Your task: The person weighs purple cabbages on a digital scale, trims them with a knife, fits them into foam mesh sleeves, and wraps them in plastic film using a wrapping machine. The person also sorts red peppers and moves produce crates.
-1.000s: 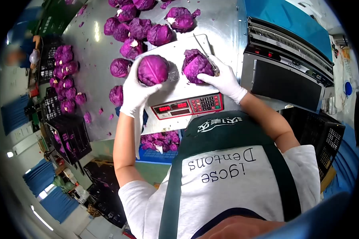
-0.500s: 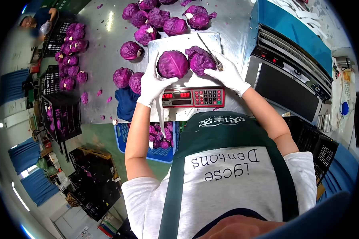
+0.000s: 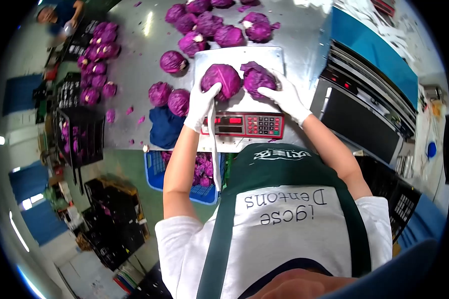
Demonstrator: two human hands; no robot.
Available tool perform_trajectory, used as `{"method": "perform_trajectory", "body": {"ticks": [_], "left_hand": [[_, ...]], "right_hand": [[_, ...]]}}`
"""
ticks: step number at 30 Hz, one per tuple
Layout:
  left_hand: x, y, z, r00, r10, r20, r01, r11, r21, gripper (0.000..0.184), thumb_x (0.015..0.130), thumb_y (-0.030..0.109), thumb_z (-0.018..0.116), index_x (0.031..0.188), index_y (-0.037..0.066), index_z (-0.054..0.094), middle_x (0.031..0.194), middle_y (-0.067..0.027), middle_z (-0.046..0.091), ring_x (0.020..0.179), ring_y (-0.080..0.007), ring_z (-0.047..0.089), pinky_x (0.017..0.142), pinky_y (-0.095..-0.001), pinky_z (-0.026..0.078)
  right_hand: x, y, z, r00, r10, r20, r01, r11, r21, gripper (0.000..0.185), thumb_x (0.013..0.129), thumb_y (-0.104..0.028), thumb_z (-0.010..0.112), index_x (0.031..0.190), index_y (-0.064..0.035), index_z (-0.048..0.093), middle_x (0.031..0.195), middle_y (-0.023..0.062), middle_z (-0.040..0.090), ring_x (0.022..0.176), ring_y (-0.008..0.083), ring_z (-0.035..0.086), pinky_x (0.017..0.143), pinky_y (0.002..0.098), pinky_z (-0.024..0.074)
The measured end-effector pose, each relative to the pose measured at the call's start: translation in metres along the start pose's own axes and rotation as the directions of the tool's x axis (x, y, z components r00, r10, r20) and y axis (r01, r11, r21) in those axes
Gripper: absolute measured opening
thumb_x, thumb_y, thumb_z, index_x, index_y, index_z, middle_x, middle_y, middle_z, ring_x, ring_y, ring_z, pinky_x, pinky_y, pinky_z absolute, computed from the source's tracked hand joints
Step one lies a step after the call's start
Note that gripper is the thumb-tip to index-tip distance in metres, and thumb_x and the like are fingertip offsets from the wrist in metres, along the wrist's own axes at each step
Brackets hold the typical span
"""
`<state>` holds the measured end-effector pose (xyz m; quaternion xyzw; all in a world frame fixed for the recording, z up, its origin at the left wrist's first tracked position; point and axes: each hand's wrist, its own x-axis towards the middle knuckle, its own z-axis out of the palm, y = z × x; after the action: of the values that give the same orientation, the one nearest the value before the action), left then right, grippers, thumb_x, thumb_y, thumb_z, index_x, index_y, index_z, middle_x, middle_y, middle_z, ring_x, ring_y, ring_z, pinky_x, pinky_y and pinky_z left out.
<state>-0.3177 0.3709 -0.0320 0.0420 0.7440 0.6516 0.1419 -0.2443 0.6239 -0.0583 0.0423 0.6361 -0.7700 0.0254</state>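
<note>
My left hand [image 3: 200,105], in a white glove, is wrapped round the left side of a round red cabbage [image 3: 223,80]. A long white strip [image 3: 213,144] hangs down from this hand past the scale's front. My right hand [image 3: 286,99], also gloved in white, grips the right side of a second red cabbage [image 3: 257,79] with loose, ruffled leaves. Both cabbages are over the metal plate [image 3: 239,54] of a weighing scale; whether they rest on it or are lifted, I cannot tell. The scale's red panel [image 3: 244,124] has lit digits, partly hidden by the left hand.
Several red cabbages [image 3: 209,25] lie behind the scale, and more [image 3: 179,102] to its left beside a dark blue cloth [image 3: 164,128]. A blue-topped machine [image 3: 369,99] stands right. Below the table edge is a blue crate [image 3: 154,174] with purple leaves. Another person [image 3: 60,17] is at far left.
The view has shifted slightly. Both hands stay on their two cabbages over the scale. A thin, dark, blade-like thing by the right hand no longer shows.
</note>
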Motion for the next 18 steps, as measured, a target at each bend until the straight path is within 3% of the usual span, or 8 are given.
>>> {"method": "perform_trajectory", "body": {"ticks": [2, 4, 5, 6, 8, 10, 15, 18], "left_hand": [[0.008, -0.007, -0.012, 0.993, -0.119, 0.006, 0.111, 0.901, -0.420, 0.044, 0.089, 0.012, 0.065, 0.129, -0.003, 0.051, 0.114, -0.0115, 0.062, 0.102, -0.0217, 0.060, 0.095, -0.0343, 0.048], [0.019, -0.002, -0.027, 0.994, -0.112, -0.007, 0.080, 0.750, -0.657, 0.042, 0.090, 0.012, 0.062, 0.129, -0.001, 0.050, 0.116, -0.0103, 0.061, 0.104, -0.0218, 0.059, 0.098, -0.0350, 0.044], [0.030, -0.003, -0.049, 0.989, -0.148, -0.012, 0.105, 0.755, -0.647, 0.043, 0.091, 0.010, 0.060, 0.131, 0.000, 0.048, 0.120, -0.0096, 0.059, 0.109, -0.0211, 0.056, 0.101, -0.0355, 0.041], [0.040, -0.004, -0.072, 0.995, -0.079, -0.059, 0.034, 0.836, -0.547, 0.043, 0.090, 0.014, 0.063, 0.129, 0.000, 0.051, 0.117, -0.0105, 0.061, 0.106, -0.0208, 0.059, 0.097, -0.0335, 0.044], [0.049, 0.010, -0.107, 0.959, 0.009, -0.282, -0.024, 0.998, -0.051, 0.048, 0.087, 0.020, 0.069, 0.126, -0.002, 0.054, 0.113, -0.0114, 0.064, 0.100, -0.0204, 0.062, 0.092, -0.0319, 0.048], [0.062, 0.007, -0.132, 0.929, 0.149, -0.340, -0.064, 0.967, 0.247, 0.056, 0.081, 0.027, 0.076, 0.123, -0.004, 0.056, 0.108, -0.0123, 0.067, 0.095, -0.0194, 0.064, 0.088, -0.0307, 0.050], [0.066, 0.024, -0.132, 0.951, 0.045, -0.307, 0.230, 0.562, 0.795, 0.087, 0.063, 0.052, 0.075, 0.135, 0.009, 0.051, 0.118, -0.0197, 0.064, 0.107, -0.0325, 0.064, 0.094, -0.0382, 0.049], [0.071, 0.018, -0.120, 0.976, 0.078, -0.205, 0.180, 0.253, 0.951, 0.087, 0.063, 0.048, 0.075, 0.137, 0.012, 0.049, 0.120, -0.0186, 0.063, 0.108, -0.0314, 0.063, 0.092, -0.0376, 0.050]], "right_hand": [[-0.001, 0.001, 0.002, 0.999, 0.051, 0.004, -0.051, 0.987, 0.152, 0.081, 0.080, -0.011, 0.078, 0.143, 0.0083, 0.031, 0.138, 0.0191, 0.049, 0.123, 0.0231, 0.052, 0.105, 0.0313, 0.0426], [-0.002, 0.004, 0.001, 0.994, 0.087, -0.065, -0.085, 0.996, 0.034, 0.084, 0.079, -0.011, 0.079, 0.144, 0.0095, 0.029, 0.138, 0.0197, 0.047, 0.123, 0.0234, 0.052, 0.105, 0.0313, 0.0430], [-0.001, 0.007, 0.000, 0.997, 0.039, -0.059, -0.040, 0.999, -0.008, 0.085, 0.080, -0.011, 0.078, 0.144, 0.0099, 0.027, 0.138, 0.0202, 0.047, 0.123, 0.0233, 0.052, 0.104, 0.0313, 0.0437], [-0.001, 0.011, -0.001, 0.997, 0.056, -0.060, -0.056, 0.998, -0.001, 0.083, 0.081, -0.011, 0.078, 0.144, 0.0096, 0.028, 0.138, 0.0202, 0.048, 0.122, 0.0232, 0.052, 0.104, 0.0312, 0.0439], [-0.003, 0.008, -0.001, 0.994, 0.089, -0.066, -0.088, 0.996, 0.007, 0.081, 0.081, -0.011, 0.077, 0.144, 0.0091, 0.029, 0.137, 0.0202, 0.048, 0.121, 0.0230, 0.053, 0.103, 0.0311, 0.0442], [-0.002, 0.000, 0.001, 0.995, 0.092, -0.033, -0.091, 0.995, 0.028, 0.078, 0.081, -0.011, 0.077, 0.143, 0.0071, 0.033, 0.133, 0.0180, 0.052, 0.118, 0.0215, 0.055, 0.102, 0.0306, 0.0446], [-0.005, -0.003, 0.002, 0.996, 0.076, -0.057, -0.077, 0.997, -0.017, 0.076, 0.081, -0.010, 0.077, 0.143, 0.0065, 0.035, 0.132, 0.0166, 0.053, 0.119, 0.0213, 0.055, 0.102, 0.0310, 0.0446], [-0.007, -0.001, 0.002, 0.995, 0.077, -0.062, -0.077, 0.997, 0.008, 0.077, 0.081, -0.010, 0.077, 0.143, 0.0071, 0.034, 0.135, 0.0172, 0.051, 0.120, 0.0224, 0.054, 0.104, 0.0317, 0.0438]]}}
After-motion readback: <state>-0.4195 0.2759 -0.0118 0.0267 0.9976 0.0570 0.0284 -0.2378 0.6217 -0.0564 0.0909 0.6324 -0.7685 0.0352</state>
